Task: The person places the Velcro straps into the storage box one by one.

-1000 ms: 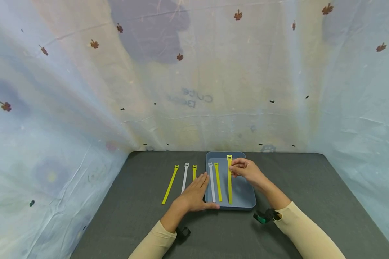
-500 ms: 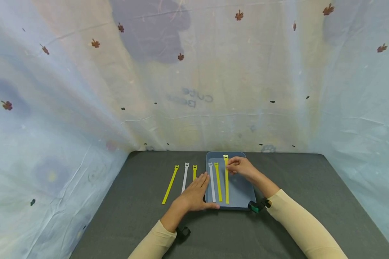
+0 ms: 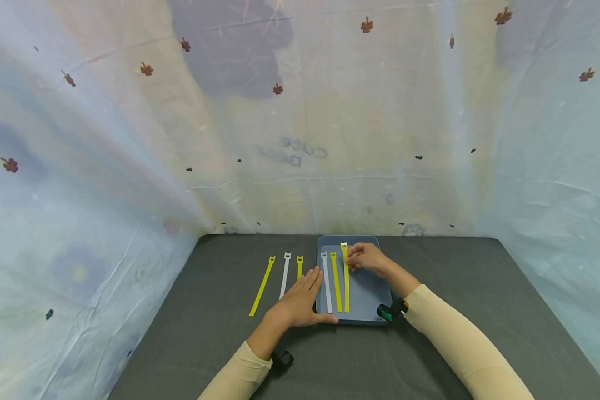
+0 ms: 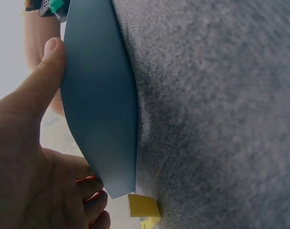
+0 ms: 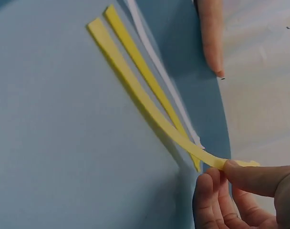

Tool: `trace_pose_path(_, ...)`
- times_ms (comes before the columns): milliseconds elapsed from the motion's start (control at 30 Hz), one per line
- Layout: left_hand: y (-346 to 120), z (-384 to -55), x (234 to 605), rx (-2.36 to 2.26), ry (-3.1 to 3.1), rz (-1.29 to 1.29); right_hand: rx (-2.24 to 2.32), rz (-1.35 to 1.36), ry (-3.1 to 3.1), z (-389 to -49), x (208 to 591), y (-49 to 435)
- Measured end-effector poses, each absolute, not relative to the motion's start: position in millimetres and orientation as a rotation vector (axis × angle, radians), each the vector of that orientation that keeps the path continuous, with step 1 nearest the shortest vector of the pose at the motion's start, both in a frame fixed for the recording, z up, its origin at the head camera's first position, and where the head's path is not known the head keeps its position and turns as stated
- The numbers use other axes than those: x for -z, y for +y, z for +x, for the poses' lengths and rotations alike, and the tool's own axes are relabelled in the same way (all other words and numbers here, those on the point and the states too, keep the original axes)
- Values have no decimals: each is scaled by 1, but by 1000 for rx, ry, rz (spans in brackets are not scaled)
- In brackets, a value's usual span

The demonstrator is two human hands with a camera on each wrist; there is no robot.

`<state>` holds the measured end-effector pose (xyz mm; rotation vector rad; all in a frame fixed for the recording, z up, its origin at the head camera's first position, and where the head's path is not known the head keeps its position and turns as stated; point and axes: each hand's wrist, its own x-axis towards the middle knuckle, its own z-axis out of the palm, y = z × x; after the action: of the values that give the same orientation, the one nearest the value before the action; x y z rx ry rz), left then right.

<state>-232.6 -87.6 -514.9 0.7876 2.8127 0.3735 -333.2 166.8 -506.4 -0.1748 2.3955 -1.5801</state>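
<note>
Presently pinching a long yellow strap [image 3: 346, 284] in the right hand [image 3: 367, 258], clamping it between thumb and fingertips near its slotted head. Holding it inside the outline of a blue-grey tray [image 3: 369, 297], just left of the middle, bending its head end upward and sloping its tail toward the tray floor. Not telling from these views whether touching down there or hanging just above. In the right wrist view, crossing over the head end of a second yellow strap [image 3: 336, 282], lying on the tray floor just beside it. Noting also a white strap [image 3: 327, 283] in the tray, lying nearest the left wall; counting 3 straps there in all, running nearly parallel.

Resting the left hand [image 3: 300, 303] against the tray's near left corner, stretching the fingers over the left rim and laying the thumb, well apart from them, along the near rim.

Counting 3 more straps on the dark grey cloth [image 3: 205, 311], left of the tray: a slanting yellow strap [image 3: 262, 286] farthest out, a pale strap [image 3: 284, 276] in between, and a partly hidden yellow strap [image 3: 300, 267] behind the left fingers.

Wearing cream sleeves [image 3: 472, 344]; facing a pale printed curtain [image 3: 300, 200].
</note>
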Motion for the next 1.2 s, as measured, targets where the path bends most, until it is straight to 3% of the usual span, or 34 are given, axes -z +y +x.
trace_pose_path(1200,-88,-235,519,-370,2817,811,1431,-176,2551,-344,523,158)
